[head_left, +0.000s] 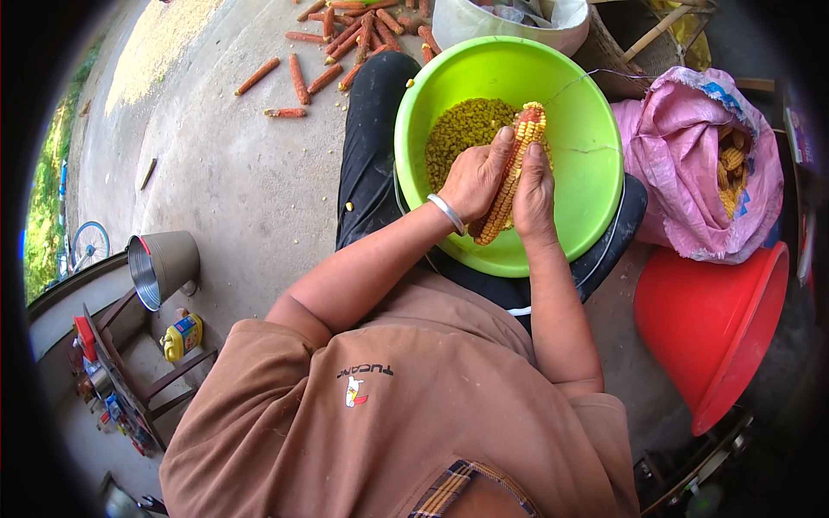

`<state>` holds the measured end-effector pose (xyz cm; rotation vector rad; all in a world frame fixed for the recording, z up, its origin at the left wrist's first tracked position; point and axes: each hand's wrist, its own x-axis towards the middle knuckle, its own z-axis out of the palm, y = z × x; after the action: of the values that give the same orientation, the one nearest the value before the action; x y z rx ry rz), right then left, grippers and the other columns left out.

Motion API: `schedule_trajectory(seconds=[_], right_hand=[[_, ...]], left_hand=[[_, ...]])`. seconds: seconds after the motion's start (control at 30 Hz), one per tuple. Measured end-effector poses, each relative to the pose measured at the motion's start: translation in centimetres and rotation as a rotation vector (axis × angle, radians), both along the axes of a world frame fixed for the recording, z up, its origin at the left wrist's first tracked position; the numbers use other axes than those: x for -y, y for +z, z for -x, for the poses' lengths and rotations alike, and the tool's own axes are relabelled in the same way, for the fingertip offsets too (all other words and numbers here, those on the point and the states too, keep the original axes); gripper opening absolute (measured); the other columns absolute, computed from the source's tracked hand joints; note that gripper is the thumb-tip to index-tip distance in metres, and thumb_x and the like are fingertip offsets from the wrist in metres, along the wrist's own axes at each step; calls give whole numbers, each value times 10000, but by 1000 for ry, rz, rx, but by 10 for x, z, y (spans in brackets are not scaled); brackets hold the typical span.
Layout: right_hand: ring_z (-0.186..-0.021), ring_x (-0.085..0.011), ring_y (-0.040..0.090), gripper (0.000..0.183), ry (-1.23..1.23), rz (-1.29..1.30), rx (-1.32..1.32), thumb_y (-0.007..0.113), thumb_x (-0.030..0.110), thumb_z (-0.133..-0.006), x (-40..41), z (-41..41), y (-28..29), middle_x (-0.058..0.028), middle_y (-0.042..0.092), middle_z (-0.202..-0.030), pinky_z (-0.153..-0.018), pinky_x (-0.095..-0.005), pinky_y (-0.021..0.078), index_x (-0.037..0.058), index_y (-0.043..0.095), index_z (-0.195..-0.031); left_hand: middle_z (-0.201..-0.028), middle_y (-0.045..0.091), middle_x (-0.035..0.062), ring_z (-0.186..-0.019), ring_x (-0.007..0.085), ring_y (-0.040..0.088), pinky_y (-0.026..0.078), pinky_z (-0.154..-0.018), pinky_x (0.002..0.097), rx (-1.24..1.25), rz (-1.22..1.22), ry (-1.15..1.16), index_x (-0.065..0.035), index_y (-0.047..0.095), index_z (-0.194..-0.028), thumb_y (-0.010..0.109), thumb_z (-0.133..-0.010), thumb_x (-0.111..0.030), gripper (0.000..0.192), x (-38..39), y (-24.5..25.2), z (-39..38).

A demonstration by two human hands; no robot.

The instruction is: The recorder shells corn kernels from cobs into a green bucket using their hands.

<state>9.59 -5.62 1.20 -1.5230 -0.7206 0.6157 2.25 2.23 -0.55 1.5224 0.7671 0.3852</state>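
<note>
Both hands hold one ear of dried corn over a lime-green plastic basin. My left hand, with a silver bangle at its wrist, grips the ear from the left, thumb along it. My right hand closes on its other side, thumb pressed to the kernels. The ear tilts, its upper end leaning right; bare reddish cob shows there and along the left edge, while rows of yellow kernels cover the rest. Loose corn kernels lie in the basin, which rests on my lap between dark-trousered legs.
Bare red cobs are heaped ahead on the concrete floor. A pink woven sack of corn ears stands right, above a tilted red tub. At left are a metal bucket and a yellow jug. A white-lined container stands beyond the basin.
</note>
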Motion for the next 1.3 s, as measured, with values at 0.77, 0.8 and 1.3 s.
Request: schedule_trajectory(seconds=[0.77, 0.8, 1.3], right_hand=[[-1102, -345, 550, 548, 18, 49, 53, 304, 433, -1012, 2, 4, -1, -223, 560, -1168, -915, -394, 428, -6, 390, -1329], [-1146, -296, 526, 566, 37, 45, 9, 285, 437, -1017, 0, 5, 0, -199, 544, -1216, -969, -358, 396, -11, 384, -1349], [-1192, -234, 452, 609, 9, 81, -59, 245, 463, -1018, -1, 2, 1, -164, 490, -1262, -1014, -336, 346, -38, 391, -1332]], left_hand=[[-1109, 607, 139, -1024, 180, 556, 434, -925, 279, 43, 406, -169, 53, 564, -1196, 335, -949, -609, 742, -5, 11, -1], [-1030, 615, 207, -967, 278, 579, 438, -893, 336, 47, 265, -155, 48, 586, -1110, 301, -957, -598, 723, -5, 11, -2], [-821, 636, 126, -774, 163, 560, 466, -777, 327, -67, 238, -139, 45, 641, -959, 299, -969, -586, 718, -15, -4, -1]])
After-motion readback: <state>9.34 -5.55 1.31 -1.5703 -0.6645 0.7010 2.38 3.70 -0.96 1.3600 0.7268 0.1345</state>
